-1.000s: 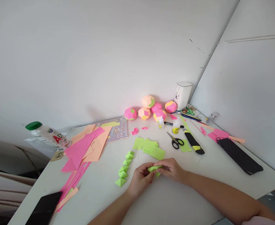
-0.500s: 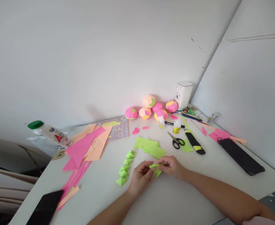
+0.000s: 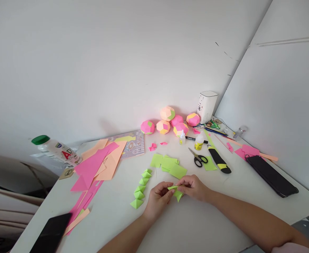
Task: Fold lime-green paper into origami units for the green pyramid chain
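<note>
Between my two hands is a piece of green paper (image 3: 179,194), partly folded, with a pointed flap hanging down. My left hand (image 3: 158,196) pinches its left side between thumb and fingers. On the other side, my right hand (image 3: 193,188) grips the upper right edge, its fingertips close to the left ones. Fingers hide part of the folds. Left of my hands runs a row of several folded green paper pieces (image 3: 139,188). Just beyond my hands lie several flat green paper rectangles (image 3: 169,163), overlapping each other.
Black-handled scissors (image 3: 198,160), a utility knife (image 3: 219,160) and a glue bottle (image 3: 199,142) are right of the green sheets. Several paper balls (image 3: 163,127) sit by the wall. Pink paper (image 3: 89,167), a bottle (image 3: 56,151) and a phone (image 3: 51,232) are left; a black pouch (image 3: 271,175) is right.
The green paper has shifted slightly between my fingers, and its lower flap now points a little further down. Both hands stay nearly in place.
</note>
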`<state>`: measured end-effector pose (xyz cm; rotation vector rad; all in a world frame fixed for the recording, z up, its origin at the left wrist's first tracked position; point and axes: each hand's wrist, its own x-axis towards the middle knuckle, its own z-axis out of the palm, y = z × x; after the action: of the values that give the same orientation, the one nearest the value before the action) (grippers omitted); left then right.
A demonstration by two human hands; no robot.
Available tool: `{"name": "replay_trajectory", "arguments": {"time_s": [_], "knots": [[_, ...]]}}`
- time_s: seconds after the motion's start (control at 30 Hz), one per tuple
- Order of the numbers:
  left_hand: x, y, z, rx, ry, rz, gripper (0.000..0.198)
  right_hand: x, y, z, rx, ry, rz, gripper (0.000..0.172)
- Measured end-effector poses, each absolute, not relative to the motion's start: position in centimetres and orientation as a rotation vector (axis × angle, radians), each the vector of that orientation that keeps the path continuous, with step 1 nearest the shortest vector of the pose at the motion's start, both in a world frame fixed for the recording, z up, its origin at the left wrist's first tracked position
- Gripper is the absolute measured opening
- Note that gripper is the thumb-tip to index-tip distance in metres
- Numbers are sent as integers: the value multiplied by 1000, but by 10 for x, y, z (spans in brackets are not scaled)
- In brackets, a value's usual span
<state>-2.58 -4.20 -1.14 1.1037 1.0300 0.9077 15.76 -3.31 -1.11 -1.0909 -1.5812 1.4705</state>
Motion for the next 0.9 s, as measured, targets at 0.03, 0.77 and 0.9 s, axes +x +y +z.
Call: {"name": "replay_trajectory", "arguments": {"time_s": [0.03,0.77,0.9], "knots": [[-26,-42,-10,1107,1026,900,38,158,-33,-11,-1092,-1589,1461,26],[-25,-44,-5,1218,1028,874,33,158,-33,-10,-1056,-1541,1535,26],[-26,-44,-4,1216,1013,889,33,158,-32,-9,-1070,-1510,1573,28]]}}
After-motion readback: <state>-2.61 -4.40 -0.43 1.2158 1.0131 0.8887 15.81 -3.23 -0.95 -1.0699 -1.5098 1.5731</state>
